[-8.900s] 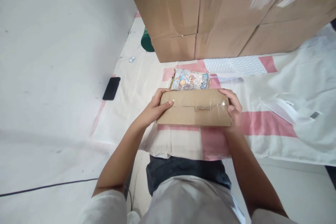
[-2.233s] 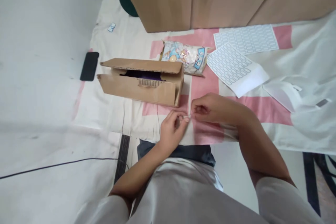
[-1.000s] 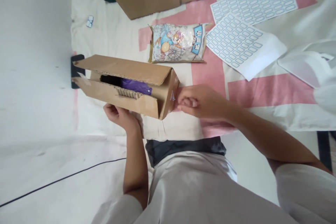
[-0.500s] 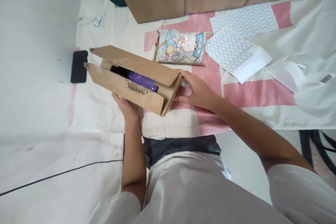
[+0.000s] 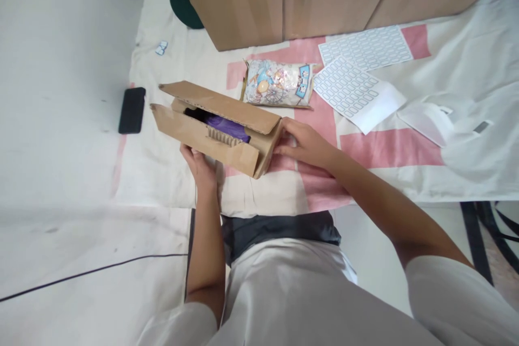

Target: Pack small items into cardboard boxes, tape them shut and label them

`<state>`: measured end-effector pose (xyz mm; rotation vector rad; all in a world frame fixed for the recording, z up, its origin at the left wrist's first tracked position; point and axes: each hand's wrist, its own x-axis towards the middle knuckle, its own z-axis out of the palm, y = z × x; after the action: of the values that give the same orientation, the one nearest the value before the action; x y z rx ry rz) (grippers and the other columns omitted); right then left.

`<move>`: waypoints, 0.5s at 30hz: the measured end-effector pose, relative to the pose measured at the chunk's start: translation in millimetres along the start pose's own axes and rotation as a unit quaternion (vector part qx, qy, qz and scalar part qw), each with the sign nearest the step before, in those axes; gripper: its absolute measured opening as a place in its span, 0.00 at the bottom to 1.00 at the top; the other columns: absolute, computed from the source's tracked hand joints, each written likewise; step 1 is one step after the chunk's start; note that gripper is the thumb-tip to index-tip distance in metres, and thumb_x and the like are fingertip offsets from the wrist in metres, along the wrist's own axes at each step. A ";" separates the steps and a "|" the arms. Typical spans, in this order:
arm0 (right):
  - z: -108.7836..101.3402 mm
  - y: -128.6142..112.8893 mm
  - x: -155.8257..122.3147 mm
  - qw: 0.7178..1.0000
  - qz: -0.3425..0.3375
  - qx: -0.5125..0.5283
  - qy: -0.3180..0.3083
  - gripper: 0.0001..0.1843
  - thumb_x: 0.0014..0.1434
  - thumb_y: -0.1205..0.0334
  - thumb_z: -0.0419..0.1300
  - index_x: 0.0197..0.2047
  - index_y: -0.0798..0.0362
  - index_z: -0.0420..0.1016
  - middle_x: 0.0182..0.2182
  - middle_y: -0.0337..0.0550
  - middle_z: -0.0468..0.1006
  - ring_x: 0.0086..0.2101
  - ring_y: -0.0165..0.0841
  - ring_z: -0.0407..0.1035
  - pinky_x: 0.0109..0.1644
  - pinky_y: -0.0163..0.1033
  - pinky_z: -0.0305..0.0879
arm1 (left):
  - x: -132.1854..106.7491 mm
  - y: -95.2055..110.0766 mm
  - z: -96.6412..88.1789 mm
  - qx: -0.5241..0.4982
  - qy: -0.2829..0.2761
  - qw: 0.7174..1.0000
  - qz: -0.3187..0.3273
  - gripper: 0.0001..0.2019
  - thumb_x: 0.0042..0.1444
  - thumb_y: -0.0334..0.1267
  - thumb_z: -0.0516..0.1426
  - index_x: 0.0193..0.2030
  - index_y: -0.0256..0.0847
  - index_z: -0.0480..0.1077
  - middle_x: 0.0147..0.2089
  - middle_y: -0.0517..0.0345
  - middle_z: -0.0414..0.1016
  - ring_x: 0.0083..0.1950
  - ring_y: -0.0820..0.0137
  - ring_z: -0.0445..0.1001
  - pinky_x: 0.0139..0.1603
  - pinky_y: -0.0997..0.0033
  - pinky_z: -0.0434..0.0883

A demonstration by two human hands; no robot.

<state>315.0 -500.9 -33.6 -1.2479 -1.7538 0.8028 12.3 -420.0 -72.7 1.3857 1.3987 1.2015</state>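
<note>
A brown cardboard box (image 5: 211, 138) is held up between both hands, tilted, its two long flaps partly raised. Through the gap between the flaps show a purple item (image 5: 229, 127) and a piece of corrugated cardboard (image 5: 223, 137). My left hand (image 5: 199, 168) grips the near long side from below, with some fingers hidden under the box. At the right end, my right hand (image 5: 302, 143) clasps the box's short side between thumb and fingers. Just beyond the box lies a printed plastic packet (image 5: 278, 84) with cartoon pictures.
Large cardboard cartons (image 5: 251, 8) stand along the back, beside a dark green round object (image 5: 184, 5). A black phone (image 5: 132, 110) lies by the wall at left. Label sheets (image 5: 352, 92) and a translucent white piece (image 5: 427, 121) rest on the cloth at right.
The view has shifted slightly, so the back cartons and packet appear lower. The box's left end sits a little further right in view. Both hands keep the same hold.
</note>
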 end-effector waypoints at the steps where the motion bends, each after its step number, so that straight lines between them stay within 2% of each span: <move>1: -0.2 -2.1 -0.3 1.000 0.008 -0.007 -0.005 0.33 0.61 0.42 0.71 0.63 0.48 0.72 0.54 0.50 0.81 0.51 0.50 0.76 0.56 0.55 0.73 | -1.1 0.2 0.2 0.010 0.017 1.000 0.013 0.36 0.68 0.69 0.50 0.69 0.44 0.56 0.71 0.44 0.62 0.72 0.61 0.64 0.73 0.59 0.65; 3: -1.3 -4.3 -2.3 1.000 0.028 -0.010 -0.009 0.41 0.57 0.43 0.74 0.68 0.49 0.69 0.57 0.53 0.80 0.54 0.54 0.76 0.59 0.59 0.73 | -4.8 1.8 -0.4 0.044 0.056 0.996 0.046 0.34 0.66 0.70 0.51 0.64 0.44 0.62 0.64 0.47 0.67 0.67 0.62 0.68 0.68 0.61 0.68; 6: -6.0 0.8 -6.7 0.999 0.021 0.022 -0.010 0.47 0.62 0.44 0.70 0.77 0.47 0.58 0.69 0.56 0.71 0.66 0.58 0.68 0.69 0.65 0.66 | -11.4 8.3 -7.0 0.089 0.098 0.987 0.091 0.30 0.66 0.70 0.50 0.55 0.44 0.67 0.52 0.52 0.70 0.57 0.62 0.72 0.61 0.61 0.71; 9: -13.9 8.0 -7.8 0.997 -0.026 0.057 0.033 0.45 0.69 0.43 0.62 0.81 0.41 0.49 0.78 0.47 0.57 0.76 0.54 0.53 0.77 0.65 0.55 | -13.2 26.1 -22.8 0.106 0.142 0.975 0.132 0.30 0.67 0.70 0.46 0.52 0.43 0.67 0.45 0.54 0.67 0.50 0.63 0.72 0.56 0.60 0.72; 11: -20.0 5.9 -6.1 0.994 -0.041 0.064 0.073 0.41 0.71 0.43 0.58 0.81 0.36 0.50 0.79 0.42 0.56 0.76 0.51 0.53 0.77 0.63 0.57 | -9.5 49.8 -36.8 0.111 0.168 0.964 0.174 0.30 0.67 0.68 0.45 0.55 0.44 0.65 0.45 0.54 0.67 0.48 0.63 0.72 0.54 0.60 0.72; 13: -26.5 -3.7 -3.5 0.993 -0.050 0.056 0.095 0.38 0.72 0.43 0.57 0.80 0.35 0.53 0.78 0.40 0.58 0.75 0.50 0.56 0.76 0.63 0.60 | -2.0 82.7 -51.2 0.140 0.139 0.950 0.243 0.28 0.68 0.66 0.47 0.58 0.45 0.65 0.47 0.53 0.68 0.49 0.62 0.72 0.55 0.58 0.72; 15: -32.1 -17.4 -0.2 0.992 -0.060 0.040 0.106 0.36 0.72 0.43 0.57 0.79 0.37 0.57 0.77 0.41 0.61 0.74 0.51 0.58 0.78 0.63 0.57 | 8.2 118.8 -64.0 0.219 0.028 0.924 0.312 0.23 0.68 0.62 0.52 0.55 0.45 0.69 0.51 0.50 0.72 0.54 0.59 0.72 0.60 0.53 0.71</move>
<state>336.0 -505.2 -4.0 -1.1200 -1.5939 0.6400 -24.1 -423.9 57.5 2.2457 1.3579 1.3697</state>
